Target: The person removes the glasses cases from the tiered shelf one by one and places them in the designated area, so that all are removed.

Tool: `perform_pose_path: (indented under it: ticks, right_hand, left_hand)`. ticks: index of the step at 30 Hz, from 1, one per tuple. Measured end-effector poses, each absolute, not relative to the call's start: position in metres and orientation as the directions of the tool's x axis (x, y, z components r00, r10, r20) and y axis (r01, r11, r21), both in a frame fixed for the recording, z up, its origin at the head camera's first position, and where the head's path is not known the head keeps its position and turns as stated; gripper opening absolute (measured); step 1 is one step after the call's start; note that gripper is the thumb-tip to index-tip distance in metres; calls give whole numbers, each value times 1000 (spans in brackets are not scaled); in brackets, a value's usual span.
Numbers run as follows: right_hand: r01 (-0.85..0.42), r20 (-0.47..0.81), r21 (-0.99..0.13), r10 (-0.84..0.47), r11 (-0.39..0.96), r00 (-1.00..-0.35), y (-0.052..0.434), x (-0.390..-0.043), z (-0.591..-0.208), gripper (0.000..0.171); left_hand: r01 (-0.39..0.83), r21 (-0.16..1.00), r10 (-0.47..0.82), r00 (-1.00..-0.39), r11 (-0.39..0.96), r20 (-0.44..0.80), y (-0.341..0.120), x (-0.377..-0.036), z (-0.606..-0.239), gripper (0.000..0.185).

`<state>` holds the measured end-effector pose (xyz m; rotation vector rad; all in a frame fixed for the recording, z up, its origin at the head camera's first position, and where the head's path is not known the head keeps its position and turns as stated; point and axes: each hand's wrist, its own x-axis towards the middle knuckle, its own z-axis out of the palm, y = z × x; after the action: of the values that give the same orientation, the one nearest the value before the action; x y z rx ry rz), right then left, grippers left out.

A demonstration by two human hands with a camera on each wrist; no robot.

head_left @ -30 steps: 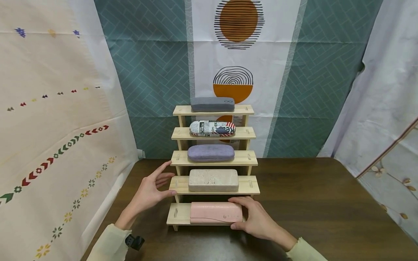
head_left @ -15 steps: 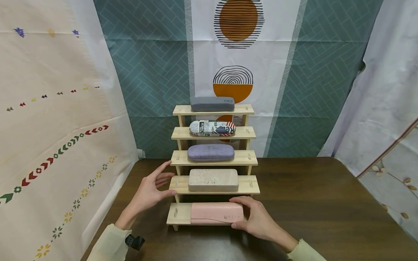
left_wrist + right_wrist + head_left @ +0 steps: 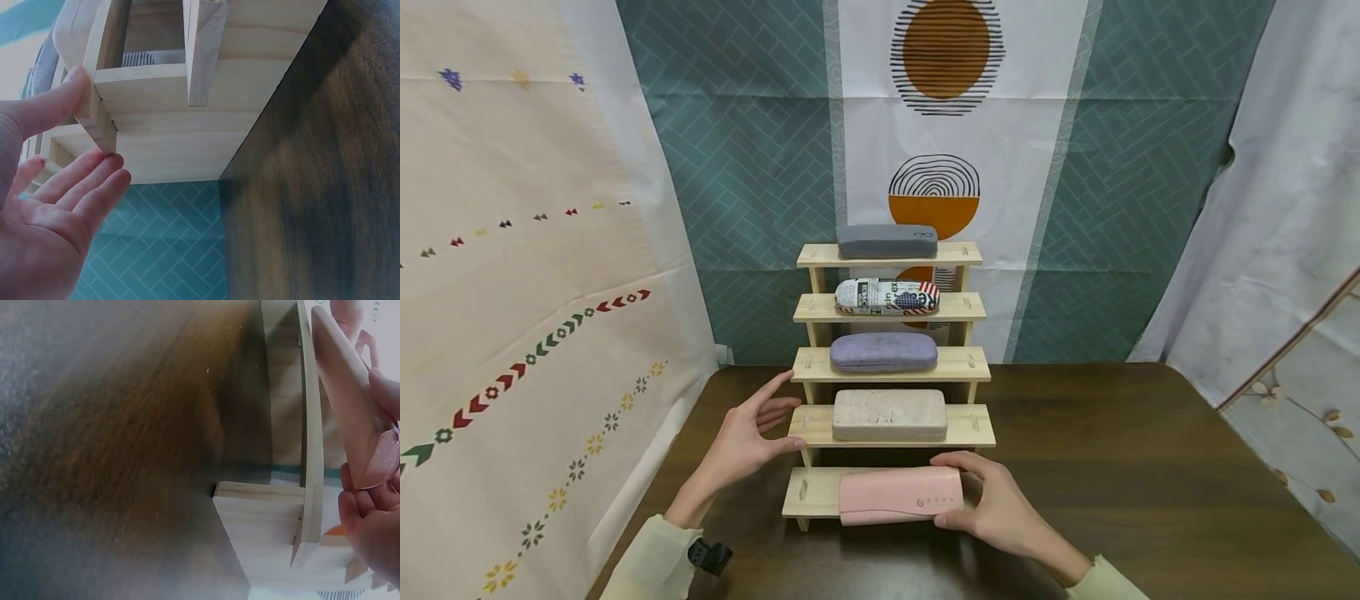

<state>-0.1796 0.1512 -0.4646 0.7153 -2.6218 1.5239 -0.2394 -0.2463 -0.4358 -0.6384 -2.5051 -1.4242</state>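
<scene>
A pale wooden stepped rack (image 3: 815,493) bears a row of glasses cases. My left hand (image 3: 739,444) grips the left end of its second-lowest step, thumb on one side and fingertips on the other in the left wrist view. At the lowest step, my right hand (image 3: 997,510) holds the right end of a pink glasses case (image 3: 891,497) between thumb and fingers. The case lies slightly askew, its front edge past the step's front. In the right wrist view, the pink case (image 3: 347,394) tilts, with a gap between its near end and the step board (image 3: 310,425).
Higher steps carry a cream case (image 3: 889,415), a lilac case (image 3: 883,352), a newspaper-print case (image 3: 887,297) and a grey case (image 3: 887,241). The rack stands on a dark wooden table (image 3: 1075,467). Patterned cloths (image 3: 760,167) hang behind and at both sides.
The pink case has shifted slightly right and toward me, and has turned askew from straight on its step. My right hand moved with it. My left hand stays on the rack.
</scene>
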Motion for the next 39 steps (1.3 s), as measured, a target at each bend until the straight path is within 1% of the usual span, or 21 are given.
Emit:
perform_pose_path:
  ticks: [9,19,26,34,39]
  right_hand:
    - [-418,273,-817,-370,398,-888,157,-178,-462,64]
    - [-441,296,-825,-395,354,-870,171,-174,-455,63]
    - [-426,284,-819,-373,384,-883,188,-170,-443,61]
    - [-499,366,-785,-374,367,-852,210,-169,-429,60]
    - [-517,389,-786,-379,339,-840,229,-169,-420,62]
  left_hand:
    - [439,798,276,-895,413,349,-248,-241,-438,103]
    - [435,794,275,-898,425,344,-248,-241,-436,103]
    - [438,795,279,-896,419,347,-248,-241,-437,103]
    - [441,805,282,-893,397,350,-249,-242,-437,103]
    - [440,805,282,-894,399,349,-249,-242,-438,103]
